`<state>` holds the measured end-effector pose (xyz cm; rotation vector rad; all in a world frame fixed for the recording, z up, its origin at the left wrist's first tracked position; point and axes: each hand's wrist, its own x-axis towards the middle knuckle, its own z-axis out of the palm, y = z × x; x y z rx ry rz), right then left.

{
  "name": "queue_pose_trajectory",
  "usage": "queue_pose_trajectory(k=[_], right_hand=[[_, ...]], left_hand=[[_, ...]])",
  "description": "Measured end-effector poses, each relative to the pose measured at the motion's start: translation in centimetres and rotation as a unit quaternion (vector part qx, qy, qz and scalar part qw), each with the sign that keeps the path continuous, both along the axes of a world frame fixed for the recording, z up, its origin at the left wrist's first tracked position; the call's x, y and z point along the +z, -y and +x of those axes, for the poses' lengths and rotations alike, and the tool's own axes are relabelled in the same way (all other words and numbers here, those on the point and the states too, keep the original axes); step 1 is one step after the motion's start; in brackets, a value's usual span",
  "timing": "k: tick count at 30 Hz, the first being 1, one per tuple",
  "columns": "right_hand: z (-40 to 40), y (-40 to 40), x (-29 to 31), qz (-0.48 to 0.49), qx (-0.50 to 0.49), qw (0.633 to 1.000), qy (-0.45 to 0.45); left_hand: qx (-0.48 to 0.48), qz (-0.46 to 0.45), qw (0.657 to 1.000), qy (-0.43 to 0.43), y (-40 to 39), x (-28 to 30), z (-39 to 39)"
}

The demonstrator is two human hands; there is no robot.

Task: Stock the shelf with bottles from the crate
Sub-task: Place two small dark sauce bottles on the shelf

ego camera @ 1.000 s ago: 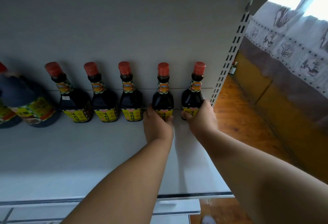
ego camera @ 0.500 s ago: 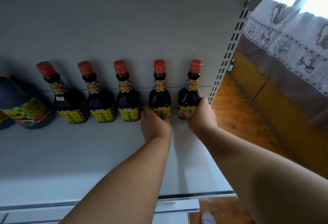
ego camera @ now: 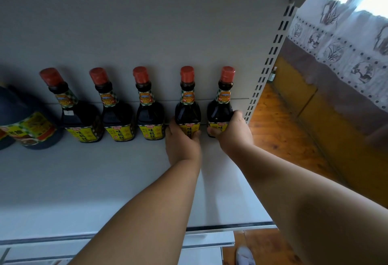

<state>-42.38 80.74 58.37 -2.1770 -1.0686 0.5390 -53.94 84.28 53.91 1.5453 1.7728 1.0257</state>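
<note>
two dark bottles stand at the shelf's (ego camera: 105,176) back right; my left hand (ego camera: 182,142) wraps the fourth bottle (ego camera: 188,109), my right hand (ego camera: 233,132) the end bottle (ego camera: 220,111), squaring them with three neighbours (ego camera: 117,115).

One view only, head-worn, wide-angle. You're looking forward and down onto the shelf (ego camera: 84,180) from just above its front edge, close in: both forearms run from the bottom of frame up to the back panel. Right of the shelf, the slotted upright (ego camera: 268,63), then wooden floor (ego camera: 279,138) below.
</note>
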Motion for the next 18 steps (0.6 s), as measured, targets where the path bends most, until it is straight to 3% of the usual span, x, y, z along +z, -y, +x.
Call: queue_pose_trajectory(k=[18], right_hand=[[-0.17,0.07,-0.24,0.007,-0.011,1.0,-0.006]], left_hand=[[-0.006,-0.016,1.0,-0.02,-0.05,0.33,-0.09]])
